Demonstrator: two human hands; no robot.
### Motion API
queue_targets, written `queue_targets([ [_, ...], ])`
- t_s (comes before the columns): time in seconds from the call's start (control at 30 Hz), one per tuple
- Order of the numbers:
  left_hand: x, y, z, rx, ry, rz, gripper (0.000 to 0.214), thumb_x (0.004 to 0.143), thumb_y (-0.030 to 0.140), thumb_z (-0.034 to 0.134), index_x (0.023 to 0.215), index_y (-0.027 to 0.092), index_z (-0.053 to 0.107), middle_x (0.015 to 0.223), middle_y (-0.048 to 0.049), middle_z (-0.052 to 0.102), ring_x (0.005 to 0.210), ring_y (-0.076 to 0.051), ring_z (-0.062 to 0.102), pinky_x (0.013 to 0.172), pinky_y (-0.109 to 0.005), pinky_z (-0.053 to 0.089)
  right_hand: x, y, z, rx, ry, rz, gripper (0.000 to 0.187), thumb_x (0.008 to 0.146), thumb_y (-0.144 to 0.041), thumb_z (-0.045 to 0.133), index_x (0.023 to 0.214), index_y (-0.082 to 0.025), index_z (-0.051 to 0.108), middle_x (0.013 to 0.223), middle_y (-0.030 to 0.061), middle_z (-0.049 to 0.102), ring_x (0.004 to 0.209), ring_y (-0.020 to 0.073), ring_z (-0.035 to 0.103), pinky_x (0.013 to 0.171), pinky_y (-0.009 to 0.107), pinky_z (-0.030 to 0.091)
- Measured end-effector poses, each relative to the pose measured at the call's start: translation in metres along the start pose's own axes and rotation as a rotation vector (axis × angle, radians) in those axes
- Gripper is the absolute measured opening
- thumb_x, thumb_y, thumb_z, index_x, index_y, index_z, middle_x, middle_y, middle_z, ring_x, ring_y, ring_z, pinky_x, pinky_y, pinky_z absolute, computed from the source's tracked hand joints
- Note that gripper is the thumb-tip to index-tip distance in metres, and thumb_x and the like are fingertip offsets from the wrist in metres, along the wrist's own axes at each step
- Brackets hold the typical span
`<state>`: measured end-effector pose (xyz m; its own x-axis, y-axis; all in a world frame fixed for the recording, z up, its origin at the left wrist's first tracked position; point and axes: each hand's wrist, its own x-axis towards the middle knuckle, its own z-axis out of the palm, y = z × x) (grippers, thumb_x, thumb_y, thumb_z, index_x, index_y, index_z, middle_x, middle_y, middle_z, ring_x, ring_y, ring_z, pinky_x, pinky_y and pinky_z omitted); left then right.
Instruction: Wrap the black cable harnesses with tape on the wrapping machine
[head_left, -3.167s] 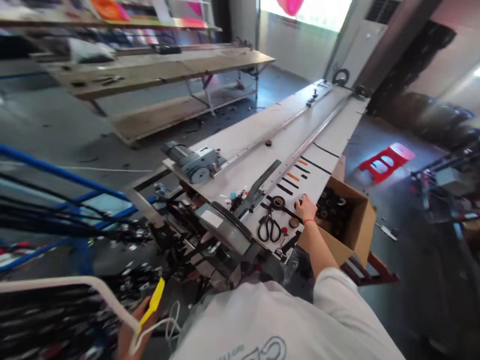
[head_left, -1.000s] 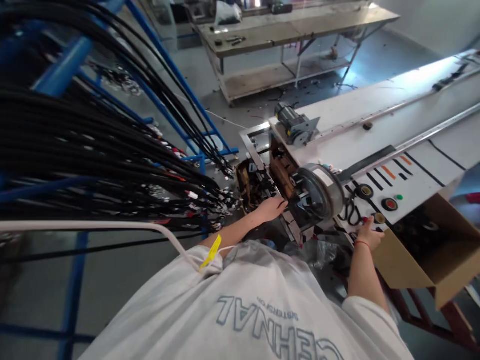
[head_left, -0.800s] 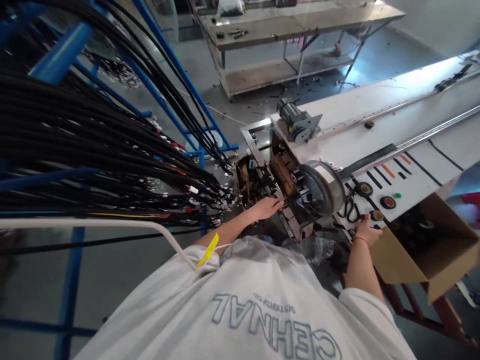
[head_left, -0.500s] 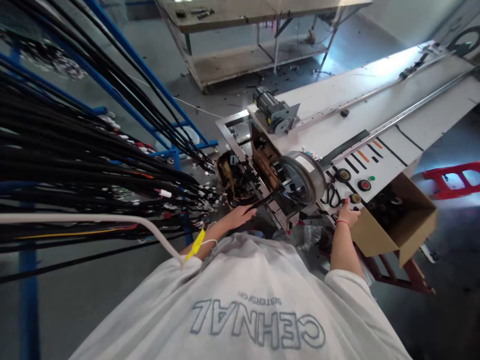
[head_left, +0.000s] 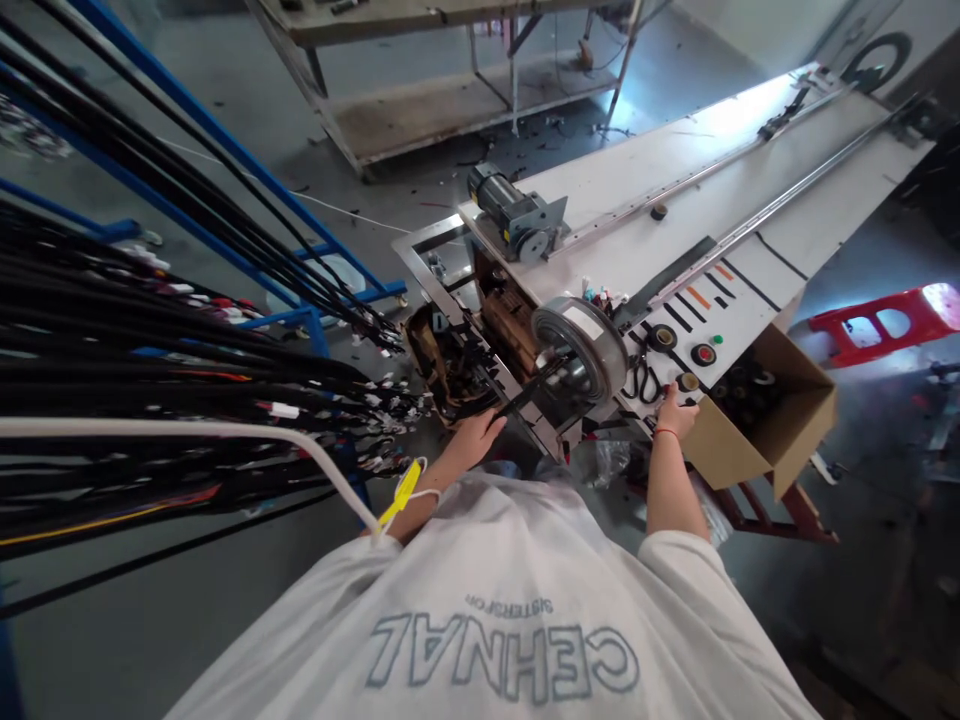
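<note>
My left hand (head_left: 480, 436) is closed around a black wire harness (head_left: 517, 400) at the near side of the machine's metal frame. From there the harness runs into a large ring-shaped drum (head_left: 587, 335), whose inside is blurred. Small white, red and blue connectors (head_left: 602, 295) show just beyond the drum. My right hand (head_left: 673, 412) rests at the near edge of the white bench (head_left: 739, 355), fingers apart, beside a tape roll (head_left: 688, 382). Black-handled scissors (head_left: 643, 380) lie to its left, and another tape roll (head_left: 662, 337) lies farther back.
A motor (head_left: 506, 205) stands on the bench's left end. Beside my right hand is an open cardboard box (head_left: 795, 415) with dark rolls inside. Black harnesses (head_left: 187, 400) hang on a blue rack (head_left: 240, 180) at left. A red plastic stool (head_left: 877, 325) stands at right.
The whole view has shifted, so the bench sits further left. My left hand is slightly nearer the drum, and more connectors show beyond it. My right hand stays at the bench edge.
</note>
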<state>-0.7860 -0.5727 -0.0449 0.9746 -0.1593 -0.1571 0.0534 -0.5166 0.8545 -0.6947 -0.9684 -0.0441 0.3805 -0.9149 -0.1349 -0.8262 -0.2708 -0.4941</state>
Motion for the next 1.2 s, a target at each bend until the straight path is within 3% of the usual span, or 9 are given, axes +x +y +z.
queue_targets([
  [0.33,0.033,0.006,0.007,-0.05,-0.02,-0.005,0.038,0.092,0.051,0.041,0.085,0.018,0.059,0.077,-0.0043,0.064,0.076,-0.021,0.061,0.073,-0.029,0.045,0.004,0.003,0.003,-0.014,-0.004,-0.008,0.084,0.082,-0.072,0.053,0.135,-0.008,0.044,0.127,0.027,0.057,0.12,0.0371,0.055,0.1,0.047,0.045],
  [0.63,0.042,0.012,0.013,-0.046,-0.031,-0.004,0.042,0.09,0.055,0.042,0.075,0.018,0.056,0.067,-0.0007,0.058,0.066,-0.017,0.055,0.065,-0.027,0.041,0.005,0.006,0.004,-0.068,-0.021,-0.015,0.086,0.084,-0.075,0.046,0.137,-0.008,0.041,0.128,0.0266,0.056,0.12,0.0352,0.056,0.099,0.043,0.045],
  [0.9,0.062,0.005,0.022,-0.545,-0.177,-0.205,0.061,0.086,0.072,0.037,0.082,0.015,0.057,0.059,-0.0009,0.059,0.05,-0.013,0.052,0.053,-0.027,0.043,0.003,0.003,0.001,-0.036,-0.024,-0.004,0.088,0.084,-0.074,0.047,0.139,-0.006,0.039,0.131,0.0262,0.054,0.122,0.0359,0.053,0.102,0.044,0.042],
  [1.07,0.072,0.009,0.026,-0.66,-0.232,-0.28,0.049,0.09,0.061,0.046,0.097,0.013,0.059,0.069,-0.0055,0.069,0.057,-0.016,0.062,0.055,-0.027,0.048,0.001,0.001,0.0,-0.014,-0.021,-0.002,0.085,0.084,-0.071,0.05,0.139,-0.006,0.04,0.132,0.0253,0.054,0.124,0.0354,0.053,0.103,0.043,0.042],
  [1.2,0.073,0.012,0.028,-0.744,-0.141,-0.347,0.051,0.093,0.051,0.049,0.129,0.014,0.049,0.096,-0.0122,0.073,0.067,-0.016,0.068,0.056,-0.025,0.05,0.001,0.001,0.0,-0.01,-0.015,-0.005,0.084,0.084,-0.071,0.05,0.137,-0.007,0.042,0.13,0.0253,0.055,0.122,0.0359,0.054,0.102,0.044,0.042],
])
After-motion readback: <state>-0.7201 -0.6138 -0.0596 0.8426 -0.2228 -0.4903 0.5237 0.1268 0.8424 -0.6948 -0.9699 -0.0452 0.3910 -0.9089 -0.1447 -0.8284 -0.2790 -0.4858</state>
